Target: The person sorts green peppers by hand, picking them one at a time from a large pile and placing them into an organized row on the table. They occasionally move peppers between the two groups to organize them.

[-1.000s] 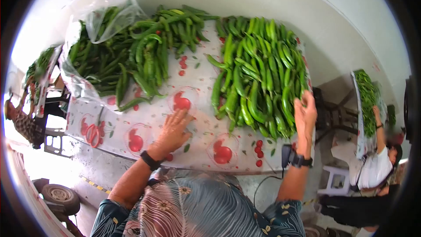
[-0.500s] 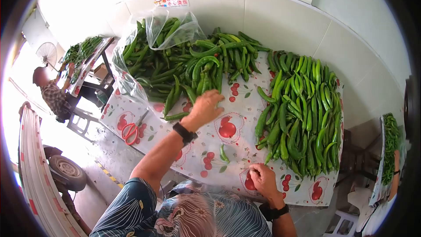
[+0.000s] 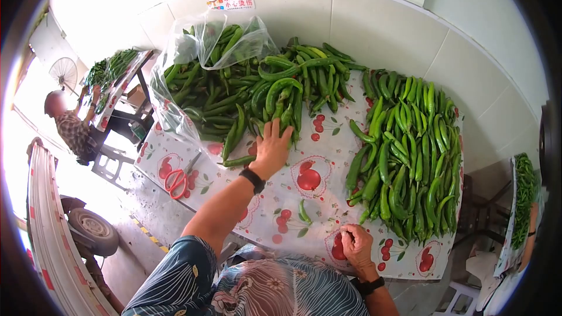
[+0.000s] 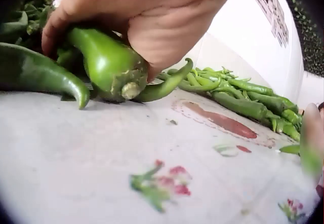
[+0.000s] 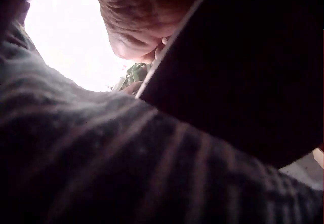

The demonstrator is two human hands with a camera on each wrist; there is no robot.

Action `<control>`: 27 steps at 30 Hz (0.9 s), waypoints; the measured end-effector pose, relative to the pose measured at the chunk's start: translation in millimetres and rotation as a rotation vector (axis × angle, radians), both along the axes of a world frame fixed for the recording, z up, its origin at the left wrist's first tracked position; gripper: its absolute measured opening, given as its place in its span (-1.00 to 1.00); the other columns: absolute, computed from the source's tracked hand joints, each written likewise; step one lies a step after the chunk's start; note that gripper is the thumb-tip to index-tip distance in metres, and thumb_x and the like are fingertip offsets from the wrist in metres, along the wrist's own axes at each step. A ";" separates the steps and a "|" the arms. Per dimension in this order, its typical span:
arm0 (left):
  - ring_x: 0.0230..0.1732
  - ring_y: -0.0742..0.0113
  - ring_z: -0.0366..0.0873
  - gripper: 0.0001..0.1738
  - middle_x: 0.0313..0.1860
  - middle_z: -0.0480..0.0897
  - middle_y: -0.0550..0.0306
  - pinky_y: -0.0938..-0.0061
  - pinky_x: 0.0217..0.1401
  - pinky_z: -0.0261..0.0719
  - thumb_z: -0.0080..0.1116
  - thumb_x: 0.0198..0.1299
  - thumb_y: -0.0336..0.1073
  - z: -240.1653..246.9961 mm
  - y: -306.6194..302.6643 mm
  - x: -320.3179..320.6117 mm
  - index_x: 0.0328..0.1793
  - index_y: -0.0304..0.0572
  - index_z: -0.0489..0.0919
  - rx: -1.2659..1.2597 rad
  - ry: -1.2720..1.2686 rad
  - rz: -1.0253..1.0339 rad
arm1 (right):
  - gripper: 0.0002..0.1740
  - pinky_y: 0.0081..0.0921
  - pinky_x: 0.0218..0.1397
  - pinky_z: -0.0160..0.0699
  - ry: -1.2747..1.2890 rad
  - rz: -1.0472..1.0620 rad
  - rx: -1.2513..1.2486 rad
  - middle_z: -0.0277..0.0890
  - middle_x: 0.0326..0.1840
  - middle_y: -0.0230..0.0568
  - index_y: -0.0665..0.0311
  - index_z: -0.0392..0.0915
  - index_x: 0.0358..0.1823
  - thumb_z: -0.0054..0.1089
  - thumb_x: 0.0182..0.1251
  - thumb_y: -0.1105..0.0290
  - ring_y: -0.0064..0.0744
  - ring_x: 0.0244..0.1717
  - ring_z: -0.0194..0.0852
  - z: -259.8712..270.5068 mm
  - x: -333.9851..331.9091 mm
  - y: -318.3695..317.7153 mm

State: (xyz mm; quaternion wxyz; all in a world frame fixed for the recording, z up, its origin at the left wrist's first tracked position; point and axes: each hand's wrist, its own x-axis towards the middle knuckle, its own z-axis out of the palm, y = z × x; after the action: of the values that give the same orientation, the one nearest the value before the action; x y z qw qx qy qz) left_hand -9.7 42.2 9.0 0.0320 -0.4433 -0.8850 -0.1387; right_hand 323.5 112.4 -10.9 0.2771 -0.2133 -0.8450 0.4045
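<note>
Tugging the pepper (image 4: 104,59) your left hand (image 3: 272,153) grips could topple the tangled pile (image 3: 225,96); whether your right hand (image 3: 358,247) holds anything, I cannot tell.

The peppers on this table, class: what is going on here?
A person's left hand grips a green pepper at the near side of a loose heap, partly inside a clear plastic bag. The right hand is curled near the table's front edge; whether it holds anything is unclear. To the right, other peppers lie mostly lined up. Red-handled scissors lie at the left.
</note>
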 end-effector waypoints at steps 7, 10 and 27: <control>0.33 -0.21 0.17 -0.38 0.30 0.29 -0.11 0.07 0.35 0.32 0.21 -0.11 -0.48 -2.0 -1.4 -8.5 0.19 0.04 0.49 0.211 -0.142 0.010 | -0.90 -0.43 -0.35 0.52 -0.021 0.017 0.058 0.60 -0.36 -0.13 0.32 0.56 -0.29 0.16 0.15 0.57 -0.22 -0.43 0.55 -3.6 2.0 2.3; 0.32 -0.20 0.18 -0.41 0.28 0.31 -0.11 0.11 0.36 0.31 0.19 -0.12 -0.50 -1.2 1.9 -4.1 0.15 0.03 0.51 0.198 -0.149 0.037 | -0.90 -0.43 -0.36 0.52 -0.050 -0.006 -0.005 0.60 -0.36 -0.13 0.32 0.56 -0.29 0.16 0.14 0.57 -0.21 -0.43 0.55 3.6 1.7 -0.7; 0.25 -0.07 0.36 -0.57 0.20 0.44 0.01 0.08 0.25 0.35 0.10 -0.05 -0.54 10.5 -26.7 60.4 -0.01 0.07 0.58 0.079 -0.266 -0.351 | -0.89 -0.36 -0.31 0.52 -0.020 -0.069 -0.067 0.58 -0.39 -0.11 0.30 0.57 -0.30 0.14 0.12 0.56 -0.11 -0.40 0.56 1.4 0.7 -3.5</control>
State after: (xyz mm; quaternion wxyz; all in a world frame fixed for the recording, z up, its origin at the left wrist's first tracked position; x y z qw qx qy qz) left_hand 50.7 15.5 19.5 -0.0924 -0.5669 -0.7844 -0.2341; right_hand 324.2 108.9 -9.5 0.2751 -0.2558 -0.8258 0.4206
